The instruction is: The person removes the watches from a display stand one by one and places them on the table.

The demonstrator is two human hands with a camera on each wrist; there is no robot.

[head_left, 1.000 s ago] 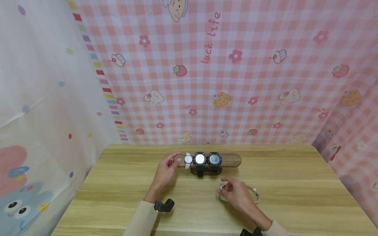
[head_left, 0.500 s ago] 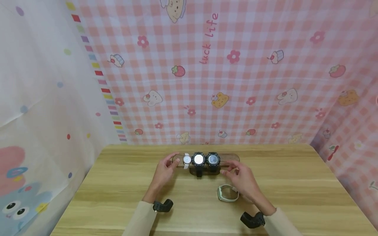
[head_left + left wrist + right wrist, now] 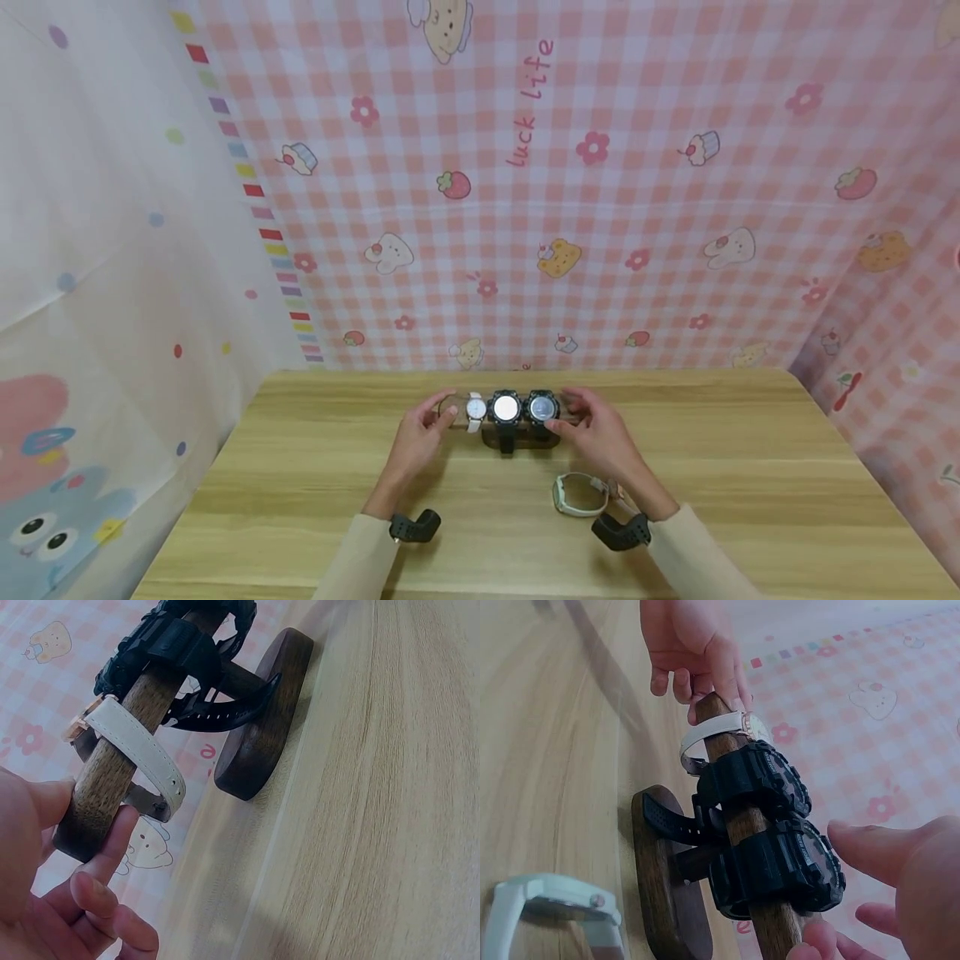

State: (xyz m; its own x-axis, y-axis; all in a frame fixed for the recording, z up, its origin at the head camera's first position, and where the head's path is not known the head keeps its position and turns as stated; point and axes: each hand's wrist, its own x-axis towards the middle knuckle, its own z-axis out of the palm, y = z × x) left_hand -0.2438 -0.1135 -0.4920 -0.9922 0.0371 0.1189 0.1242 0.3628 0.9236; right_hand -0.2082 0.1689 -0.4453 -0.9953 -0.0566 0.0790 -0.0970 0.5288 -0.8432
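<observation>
My left hand [image 3: 420, 435] pinches the left end of a dark wooden watch stand [image 3: 90, 802] between thumb and fingers. Around its bar sit a white-strapped watch [image 3: 476, 408], then a black watch with a bright dial [image 3: 506, 408] and a second black watch [image 3: 543, 407]. Over at the bar's right end is my right hand [image 3: 600, 429], its thumb straight at the second black watch's dial edge and other fingertips at the bar. That hand hides the bar's right end. On the table, a pale-strapped watch [image 3: 581, 495] lies on its side, below my right hand.
Another watch [image 3: 617, 490] lies beside the pale one, partly hidden by my right forearm. The stand's oval foot [image 3: 664, 885] rests on the wooden table [image 3: 337, 500]. Behind the table's back edge hangs a pink checked cloth [image 3: 630, 208].
My right hand has left the pale watch on the table and moved up to the stand's right end, its thumb now reaching the second black watch. The left hand has kept its grip.
</observation>
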